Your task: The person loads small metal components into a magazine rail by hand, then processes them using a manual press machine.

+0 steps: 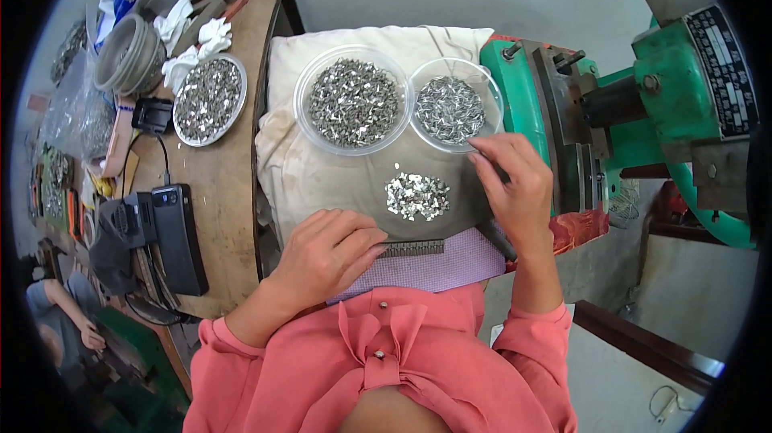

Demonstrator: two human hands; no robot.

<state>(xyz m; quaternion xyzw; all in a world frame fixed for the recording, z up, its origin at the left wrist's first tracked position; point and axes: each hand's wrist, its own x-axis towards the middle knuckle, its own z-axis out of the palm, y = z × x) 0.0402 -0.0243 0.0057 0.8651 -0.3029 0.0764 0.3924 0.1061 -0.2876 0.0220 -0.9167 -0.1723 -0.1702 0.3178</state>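
Observation:
My left hand (pixel 326 254) grips the left end of a short, dark, notched metal bar (pixel 414 249), which lies level near my lap. My right hand (pixel 515 182) is at the right tub's near rim, thumb and forefinger pinched together; whatever is between them is too small to make out. That clear round tub (pixel 498 118) holds thin, shiny metal pins (pixel 450 110). Beside it, a wider clear tub (pixel 302 129) is full of small grey metal pieces (pixel 354 102). Between my hands and the tubs lies a loose heap of small silvery pieces (pixel 416 197).
A green machine (pixel 683 91) with a metal slide stands close on the right. On the wooden table (pixel 221 216) at left are a dish of metal pieces (pixel 211 101), a black phone-like device (pixel 178 236) and stacked tubs (pixel 129 55). Another person's arm (pixel 68 304) shows at lower left.

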